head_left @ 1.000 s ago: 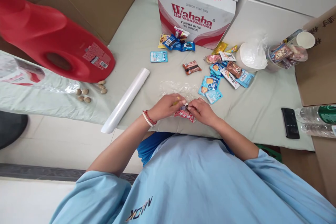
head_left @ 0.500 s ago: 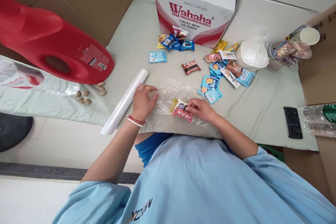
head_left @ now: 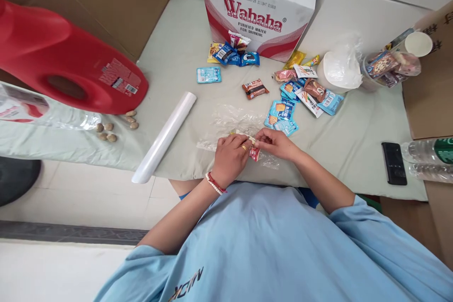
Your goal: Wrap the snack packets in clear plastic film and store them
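Observation:
A small red and cream snack packet (head_left: 254,154) sits over a crumpled sheet of clear plastic film (head_left: 226,117) near the table's front edge. My left hand (head_left: 230,156), with a ring and bracelets, is closed over the packet's left part and hides most of it. From the other side, my right hand (head_left: 276,144) pinches the packet's right edge with thumb and fingers. A bit of yellow wrapper shows behind my left fingers. To the left lies a white roll of plastic film (head_left: 164,137).
Blue cracker packets (head_left: 283,112), a brown snack packet (head_left: 255,88) and other snacks lie beyond my hands. A Wahaha carton (head_left: 258,23) stands at the back. Left are a red jug (head_left: 71,66) and several nuts (head_left: 109,127); right, a phone (head_left: 394,163) and plastic bottles (head_left: 424,152).
My left hand has moved right from beside the film roll onto the snack packet and closed over it. My right hand stays at the packet; the view has shifted slightly.

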The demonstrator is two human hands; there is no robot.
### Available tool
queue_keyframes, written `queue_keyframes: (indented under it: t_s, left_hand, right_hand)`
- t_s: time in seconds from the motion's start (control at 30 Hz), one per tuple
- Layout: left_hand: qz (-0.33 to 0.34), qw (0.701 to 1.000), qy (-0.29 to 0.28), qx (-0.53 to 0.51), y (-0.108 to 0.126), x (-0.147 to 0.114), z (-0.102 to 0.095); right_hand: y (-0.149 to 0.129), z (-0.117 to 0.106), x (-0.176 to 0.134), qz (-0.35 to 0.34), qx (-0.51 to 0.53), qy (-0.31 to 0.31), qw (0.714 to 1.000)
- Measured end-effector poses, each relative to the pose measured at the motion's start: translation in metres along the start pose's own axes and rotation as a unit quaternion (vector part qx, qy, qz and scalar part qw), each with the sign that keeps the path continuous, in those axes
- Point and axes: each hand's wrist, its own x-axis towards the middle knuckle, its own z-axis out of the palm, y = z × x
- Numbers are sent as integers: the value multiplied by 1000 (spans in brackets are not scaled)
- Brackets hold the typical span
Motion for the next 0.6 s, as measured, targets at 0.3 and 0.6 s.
queue_keyframes:
  t_s: [0.3, 0.6]
  left_hand:
    - [-47, 998, 40, 31, 7, -1, 0]
    - [-12, 999, 34, 37, 10, -4, 0]
  right_hand:
    - [1, -39, 19, -9, -199, 82, 976]
    - [-5, -31, 105, 50, -407, 69, 909]
